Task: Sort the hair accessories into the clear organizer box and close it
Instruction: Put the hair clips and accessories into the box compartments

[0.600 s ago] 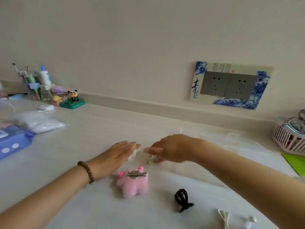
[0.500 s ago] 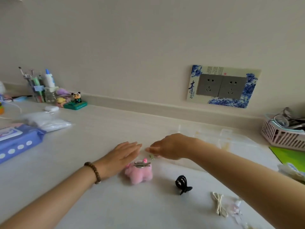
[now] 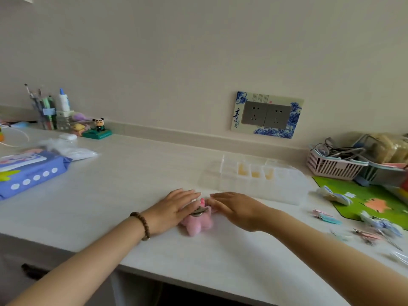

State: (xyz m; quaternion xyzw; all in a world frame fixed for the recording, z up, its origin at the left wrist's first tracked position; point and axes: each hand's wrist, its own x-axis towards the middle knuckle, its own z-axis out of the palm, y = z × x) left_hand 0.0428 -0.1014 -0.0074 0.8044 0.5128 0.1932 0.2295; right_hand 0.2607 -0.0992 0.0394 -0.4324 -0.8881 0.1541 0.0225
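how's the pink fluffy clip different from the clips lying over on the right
The pink fluffy clip is a bulky plush shape with a metal clasp on top; the clips on the right look flat and thin, in pale pink and blue. The fluffy one lies between the left hand and right hand, which touch it; the others lie untouched near the green mat. All rest on the white counter, outside the clear organizer box.

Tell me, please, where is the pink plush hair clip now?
In the head view the pink plush hair clip lies on the white desk near its front edge, between the left hand and right hand, in front of the clear organizer box.
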